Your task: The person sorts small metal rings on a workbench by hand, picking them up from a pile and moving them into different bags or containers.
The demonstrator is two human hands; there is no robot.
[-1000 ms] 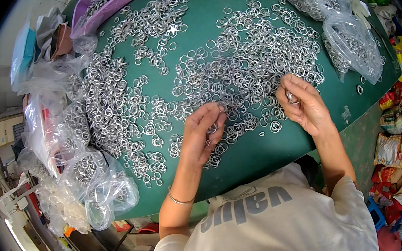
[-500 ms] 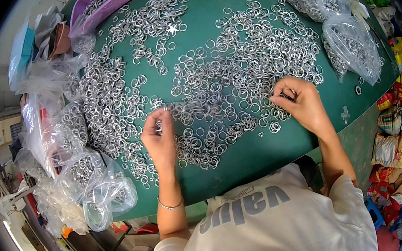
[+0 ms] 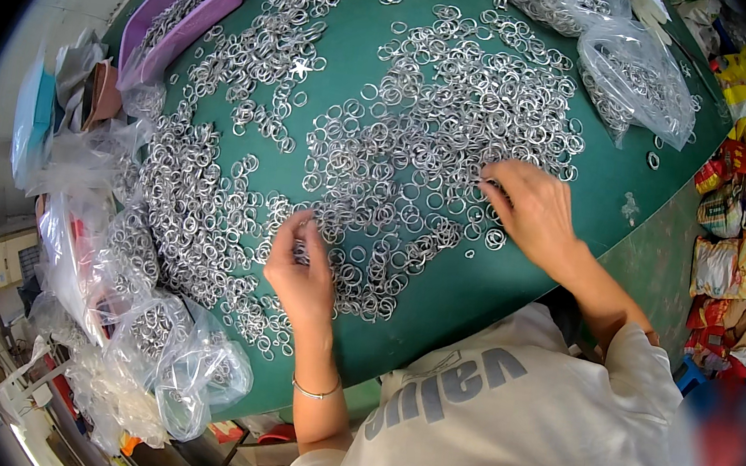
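A few small metal rings (image 3: pixel 301 245) are pinched between the curled fingers of the left hand (image 3: pixel 300 271), just above the green table (image 3: pixel 495 288). More rings are spread thickly across it. The right hand (image 3: pixel 532 210) is laid palm-down on the central heap, fingers close together. Clear bags of rings (image 3: pixel 634 79) are seen at the far edge, a purple tray (image 3: pixel 187 9) at far left.

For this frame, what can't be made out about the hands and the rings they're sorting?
- Head view: whether the left hand pinches rings; its curled fingers cover the grip.
- Head view: what the right hand holds; its fingertips are buried in the ring pile.
- Head view: contents of the purple tray; cut off near the top rim.
- Head view: single rings inside the clear bags; too small, behind glare.
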